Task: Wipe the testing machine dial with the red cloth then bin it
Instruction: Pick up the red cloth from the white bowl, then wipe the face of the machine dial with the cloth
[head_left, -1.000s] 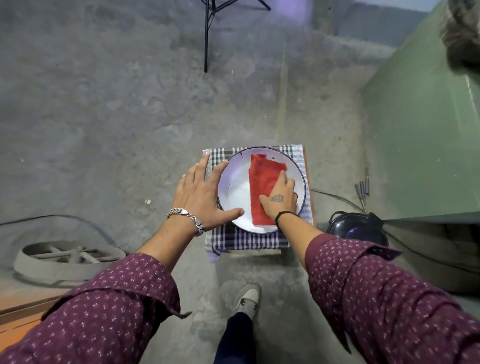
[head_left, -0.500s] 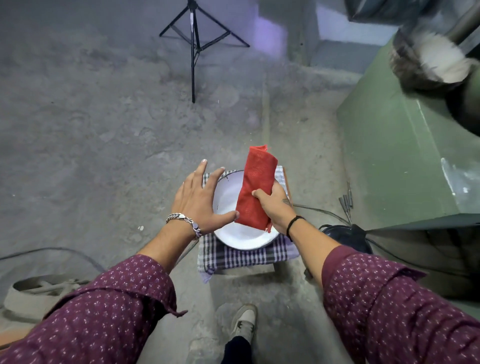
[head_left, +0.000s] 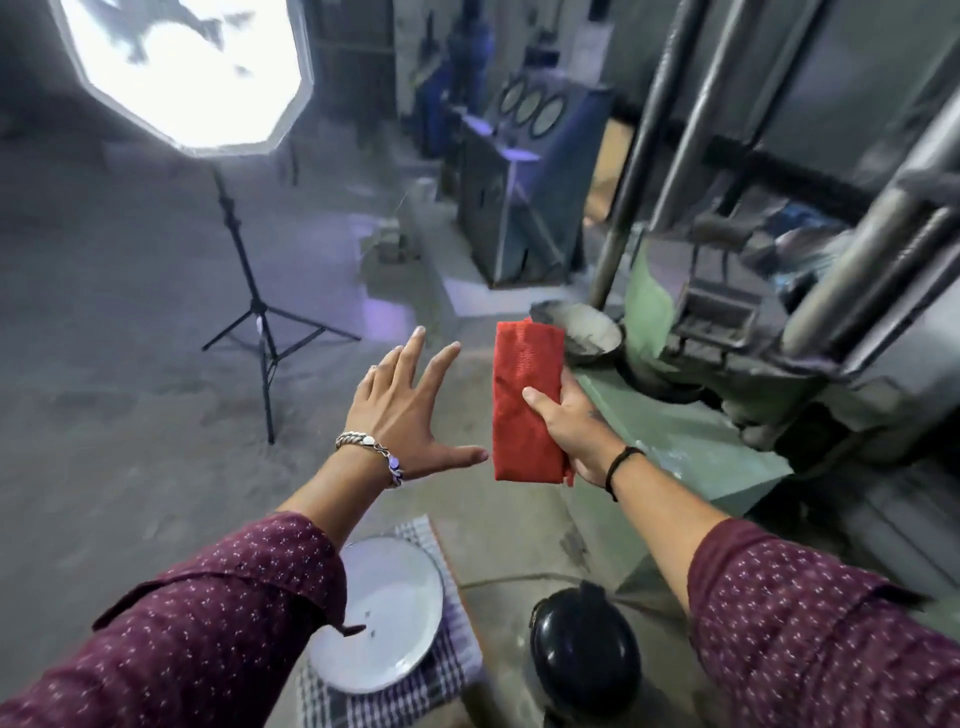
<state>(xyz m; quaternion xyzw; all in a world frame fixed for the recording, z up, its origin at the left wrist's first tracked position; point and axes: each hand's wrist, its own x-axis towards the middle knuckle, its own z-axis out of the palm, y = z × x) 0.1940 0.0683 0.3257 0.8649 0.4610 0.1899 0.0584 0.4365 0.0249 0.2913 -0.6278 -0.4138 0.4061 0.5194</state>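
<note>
My right hand (head_left: 569, 431) grips a folded red cloth (head_left: 524, 384), held upright at chest height in the middle of the view. My left hand (head_left: 402, 410) hovers just left of it, fingers spread, holding nothing. The green testing machine (head_left: 691, 431) with its steel columns (head_left: 878, 244) rises on the right, close beyond the cloth. Round dials (head_left: 535, 111) show on a blue cabinet far back; I cannot tell which dial belongs to the task. A black lidded bin (head_left: 584, 660) stands on the floor at the bottom, below my right forearm.
A white round plate (head_left: 387, 618) lies on a checked cloth (head_left: 421, 696) on a low stool at the bottom centre. A softbox light on a black tripod (head_left: 260, 312) stands at the left. A grey bowl (head_left: 587, 327) sits on the machine base. A cable runs across the concrete floor.
My right hand has lifted the red cloth off the white plate and up toward the machine. My left hand has left the plate's rim. The view has swung upward.
</note>
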